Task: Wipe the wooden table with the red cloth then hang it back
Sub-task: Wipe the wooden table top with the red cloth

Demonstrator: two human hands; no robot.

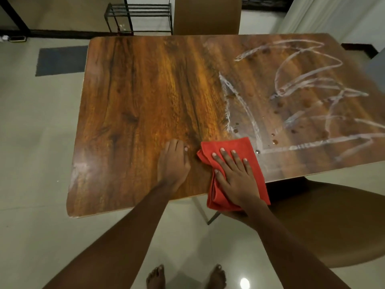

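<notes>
Wooden tabletop [145, 90] carries the left grip [174, 161] by its near edge, palm down, fingers relaxed, holding nothing. Just right of it the folded red cloth [235, 144] overhangs that edge, pressed under the right grip [233, 174], fingers spread flat. White streaks [302, 80] and droplets [275, 141] mark the right half.

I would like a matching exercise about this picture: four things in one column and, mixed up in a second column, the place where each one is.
Things:
1. red cloth
2. left hand
3. white streaks
4. metal rack

Places:
a. on the floor, beyond the far edge of the table
b. resting on bare wood, holding nothing
c. under the right hand, at the near edge
d. across the right part of the table

Pairs: 1-c, 2-b, 3-d, 4-a
</notes>
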